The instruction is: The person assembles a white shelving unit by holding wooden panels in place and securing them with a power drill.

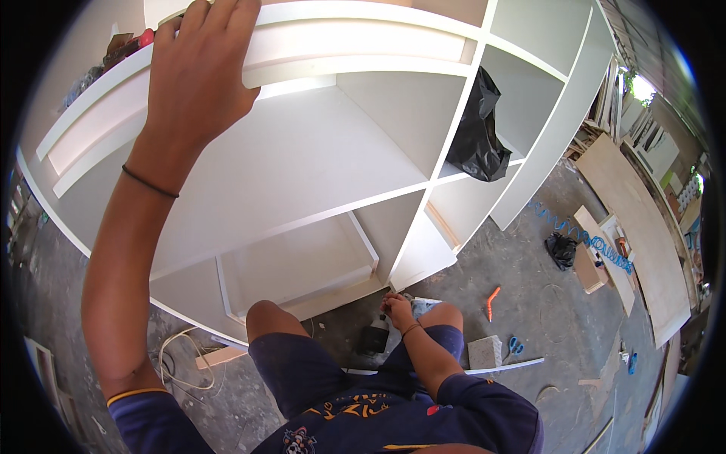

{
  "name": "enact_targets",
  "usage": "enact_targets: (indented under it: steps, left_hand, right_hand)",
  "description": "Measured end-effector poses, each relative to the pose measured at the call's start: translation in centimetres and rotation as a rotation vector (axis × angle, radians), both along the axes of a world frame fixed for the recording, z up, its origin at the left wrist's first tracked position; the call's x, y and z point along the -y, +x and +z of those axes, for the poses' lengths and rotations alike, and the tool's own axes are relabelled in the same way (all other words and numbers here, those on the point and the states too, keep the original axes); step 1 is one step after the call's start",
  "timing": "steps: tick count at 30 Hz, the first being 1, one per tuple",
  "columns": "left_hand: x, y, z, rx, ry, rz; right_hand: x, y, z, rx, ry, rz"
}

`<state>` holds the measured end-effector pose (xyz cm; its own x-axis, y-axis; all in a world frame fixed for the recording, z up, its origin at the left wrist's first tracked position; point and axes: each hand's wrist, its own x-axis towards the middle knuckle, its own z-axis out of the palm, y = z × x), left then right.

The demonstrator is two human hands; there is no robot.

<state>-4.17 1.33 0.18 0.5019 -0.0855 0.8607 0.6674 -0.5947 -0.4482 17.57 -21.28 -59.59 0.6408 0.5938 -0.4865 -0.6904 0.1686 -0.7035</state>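
Note:
A large white cabinet (pixel 302 151) with several compartments stands in front of me. My left hand (pixel 200 72) reaches up and grips its top rail (pixel 363 39), fingers over the upper edge and thumb below. Low down, between my knees, my right hand (pixel 396 306) is closed by the cabinet's bottom edge. Whatever its fingers pinch is too small to make out. A bottle with a dark lower part (pixel 374 334) stands on the floor just beside that hand. In the lower compartment lies a shallow, white-edged frame (pixel 299 265).
A black plastic bag (pixel 482 136) hangs in a right-hand compartment. On the floor lie an orange tool (pixel 491 303), a grey block (pixel 485 352), blue-handled scissors (pixel 516 346), a white strip (pixel 507 367) and a pale cable (pixel 178 371). Boards (pixel 635 234) and a blue coiled hose (pixel 597 246) are at right.

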Motion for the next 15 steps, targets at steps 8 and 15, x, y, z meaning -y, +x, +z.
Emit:
enact_targets:
  steps: [8,15]
  left_hand:
    - [0.2,0.0,0.1,-0.009,-0.023,0.068]
    - [0.1,0.1,0.0,-0.004,-0.006,0.066]
  right_hand:
    - [0.0,-0.7,1.7,0.009,-0.093,-0.001]
    - [0.2,-0.6,1.9,0.074,-0.169,0.087]
